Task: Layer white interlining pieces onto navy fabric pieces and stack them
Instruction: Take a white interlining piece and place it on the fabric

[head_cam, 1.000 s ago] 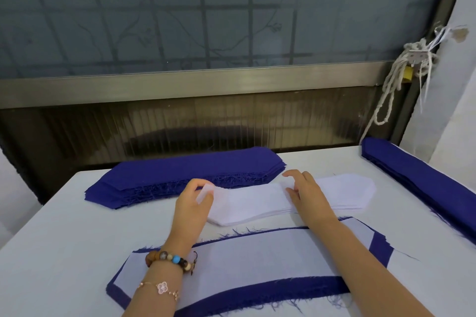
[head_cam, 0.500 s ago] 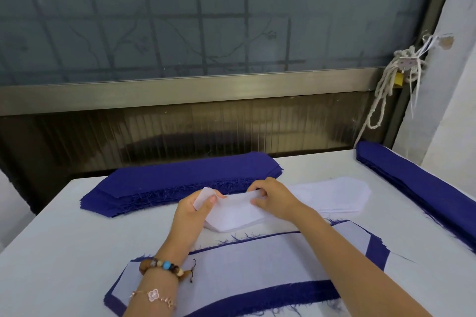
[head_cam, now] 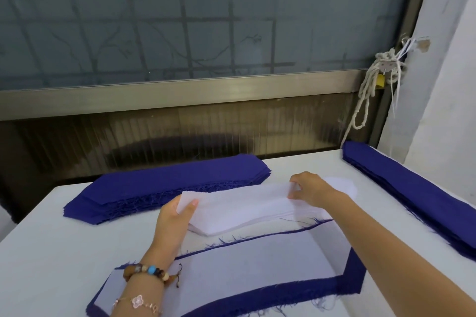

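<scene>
The left hand (head_cam: 175,216) pinches the left end of the top interlining sheet (head_cam: 239,199), raised above the white stack (head_cam: 231,226) on the table (head_cam: 51,252). The right hand (head_cam: 311,188) pinches its right end. Best to peel one layer only, keep it taut, then centre it on a piece from the navy stack (head_cam: 167,183).

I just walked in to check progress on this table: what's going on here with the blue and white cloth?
A person holds the top white interlining piece, its left end raised off the white stack: the left hand pinches that end, the right hand pinches it further right. Nearer the person lies a layered navy piece, already covered with interlining. A far navy stack and a right navy stack sit uncovered on the table.
</scene>
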Tool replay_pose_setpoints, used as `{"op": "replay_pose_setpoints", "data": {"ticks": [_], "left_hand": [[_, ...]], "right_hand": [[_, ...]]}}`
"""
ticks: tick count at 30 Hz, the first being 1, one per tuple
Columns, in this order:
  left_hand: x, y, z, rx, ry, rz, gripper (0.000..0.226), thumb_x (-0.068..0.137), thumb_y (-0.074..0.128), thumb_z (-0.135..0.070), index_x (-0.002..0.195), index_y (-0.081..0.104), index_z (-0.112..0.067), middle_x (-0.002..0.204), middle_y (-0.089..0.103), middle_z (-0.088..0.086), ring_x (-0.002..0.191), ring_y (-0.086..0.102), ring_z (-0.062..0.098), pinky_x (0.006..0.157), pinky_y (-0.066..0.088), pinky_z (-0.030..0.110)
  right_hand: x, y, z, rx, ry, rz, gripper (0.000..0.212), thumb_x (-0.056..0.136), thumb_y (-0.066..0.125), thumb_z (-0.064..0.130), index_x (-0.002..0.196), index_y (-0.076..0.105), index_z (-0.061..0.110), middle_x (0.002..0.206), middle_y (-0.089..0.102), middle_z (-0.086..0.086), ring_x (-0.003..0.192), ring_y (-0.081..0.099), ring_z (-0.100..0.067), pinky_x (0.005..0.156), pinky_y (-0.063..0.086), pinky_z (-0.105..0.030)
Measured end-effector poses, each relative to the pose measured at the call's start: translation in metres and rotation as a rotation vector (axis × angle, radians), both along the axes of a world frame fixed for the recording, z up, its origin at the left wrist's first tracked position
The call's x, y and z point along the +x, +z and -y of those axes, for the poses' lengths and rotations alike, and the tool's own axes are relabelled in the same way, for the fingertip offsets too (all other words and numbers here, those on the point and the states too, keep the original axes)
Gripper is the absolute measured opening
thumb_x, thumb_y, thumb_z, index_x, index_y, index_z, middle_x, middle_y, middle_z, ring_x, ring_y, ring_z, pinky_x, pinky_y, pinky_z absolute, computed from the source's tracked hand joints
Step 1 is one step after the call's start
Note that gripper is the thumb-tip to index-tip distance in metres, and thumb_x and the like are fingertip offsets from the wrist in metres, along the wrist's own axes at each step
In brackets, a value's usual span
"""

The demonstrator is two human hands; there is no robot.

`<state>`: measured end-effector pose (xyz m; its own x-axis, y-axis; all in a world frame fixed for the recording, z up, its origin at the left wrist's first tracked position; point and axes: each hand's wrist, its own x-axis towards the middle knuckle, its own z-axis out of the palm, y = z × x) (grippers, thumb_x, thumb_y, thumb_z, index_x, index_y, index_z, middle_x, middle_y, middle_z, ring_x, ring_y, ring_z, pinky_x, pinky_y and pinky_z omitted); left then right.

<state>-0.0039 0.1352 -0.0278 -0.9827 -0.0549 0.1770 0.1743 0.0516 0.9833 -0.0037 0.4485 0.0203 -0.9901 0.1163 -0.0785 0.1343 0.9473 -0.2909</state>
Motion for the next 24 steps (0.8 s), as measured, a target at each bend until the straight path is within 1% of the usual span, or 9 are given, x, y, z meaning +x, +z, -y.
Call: {"op": "replay_pose_setpoints", "data": {"ticks": [2, 5, 8, 13, 16, 19, 20, 22, 24], "left_hand": [[0.000, 0.000, -0.001, 0.018, -0.003, 0.006, 0.017, 0.096, 0.059, -0.011, 0.093, 0.071, -0.023, 0.083, 0.076, -0.007, 0.079, 0.071, 0.011, 0.053, 0.051, 0.014], [0.001, 0.000, 0.000, -0.001, 0.000, 0.002, 0.017, 0.096, 0.059, -0.012, 0.092, 0.071, -0.023, 0.082, 0.075, -0.012, 0.077, 0.071, 0.006, 0.052, 0.051, 0.013], [0.001, 0.000, -0.001, -0.028, -0.003, -0.009, 0.018, 0.096, 0.058, -0.012, 0.091, 0.070, -0.024, 0.081, 0.075, -0.016, 0.075, 0.070, 0.002, 0.051, 0.050, 0.012], [-0.002, -0.002, 0.001, -0.041, 0.004, -0.005, 0.018, 0.097, 0.058, -0.013, 0.090, 0.071, -0.024, 0.085, 0.075, -0.013, 0.074, 0.070, 0.004, 0.052, 0.050, 0.012], [-0.006, -0.006, 0.003, -0.040, 0.017, 0.019, 0.014, 0.096, 0.060, -0.016, 0.092, 0.071, -0.023, 0.085, 0.076, -0.011, 0.080, 0.071, 0.011, 0.062, 0.051, 0.018], [-0.008, -0.010, 0.003, -0.052, 0.028, 0.037, 0.014, 0.097, 0.058, -0.017, 0.094, 0.071, -0.021, 0.085, 0.076, -0.009, 0.081, 0.070, 0.012, 0.066, 0.051, 0.023], [-0.008, -0.010, 0.002, -0.057, 0.029, 0.037, 0.016, 0.098, 0.056, -0.018, 0.095, 0.072, -0.020, 0.086, 0.076, -0.008, 0.081, 0.071, 0.013, 0.066, 0.051, 0.023], [-0.007, -0.010, 0.003, -0.078, 0.051, 0.009, 0.019, 0.099, 0.054, -0.020, 0.094, 0.072, -0.019, 0.087, 0.076, -0.008, 0.081, 0.071, 0.012, 0.065, 0.050, 0.020], [-0.007, -0.011, 0.007, -0.123, 0.093, -0.046, 0.021, 0.099, 0.055, -0.019, 0.089, 0.073, -0.022, 0.085, 0.075, -0.008, 0.080, 0.071, 0.011, 0.063, 0.051, 0.018]], "right_hand": [[0.004, 0.002, -0.013, 0.001, -0.041, -0.003, 0.048, 0.090, 0.064, 0.031, 0.132, 0.051, 0.013, 0.132, 0.052, -0.010, 0.119, 0.049, -0.026, 0.102, 0.042, -0.035], [0.010, 0.003, -0.034, 0.026, -0.112, -0.002, 0.048, 0.091, 0.063, 0.030, 0.133, 0.049, 0.013, 0.133, 0.052, -0.009, 0.120, 0.049, -0.026, 0.102, 0.042, -0.035], [0.013, 0.002, -0.054, 0.055, -0.200, 0.012, 0.042, 0.092, 0.060, 0.027, 0.131, 0.051, 0.012, 0.128, 0.054, -0.011, 0.115, 0.052, -0.028, 0.100, 0.045, -0.037], [0.017, -0.005, -0.071, 0.022, -0.378, -0.059, 0.036, 0.092, 0.059, 0.027, 0.124, 0.055, 0.011, 0.118, 0.057, -0.012, 0.108, 0.054, -0.028, 0.096, 0.048, -0.039], [0.018, -0.013, -0.079, -0.096, -0.513, -0.126, 0.033, 0.093, 0.057, 0.029, 0.119, 0.058, 0.009, 0.112, 0.060, -0.013, 0.103, 0.056, -0.029, 0.094, 0.049, -0.040], [0.020, -0.025, -0.086, -0.243, -0.619, -0.214, 0.046, 0.092, 0.060, 0.034, 0.128, 0.054, 0.007, 0.119, 0.061, -0.015, 0.107, 0.057, -0.030, 0.093, 0.044, -0.038], [0.021, -0.029, -0.087, -0.286, -0.650, -0.259, 0.048, 0.091, 0.063, 0.033, 0.128, 0.055, 0.006, 0.120, 0.061, -0.015, 0.104, 0.057, -0.028, 0.090, 0.044, -0.037], [0.021, -0.036, -0.088, -0.342, -0.693, -0.341, 0.041, 0.088, 0.066, 0.031, 0.117, 0.061, 0.002, 0.111, 0.064, -0.017, 0.087, 0.053, -0.024, 0.081, 0.043, -0.035], [0.020, -0.040, -0.088, -0.377, -0.735, -0.393, 0.036, 0.087, 0.068, 0.030, 0.107, 0.065, -0.001, 0.104, 0.066, -0.019, 0.080, 0.051, -0.024, 0.075, 0.040, -0.034]]}}
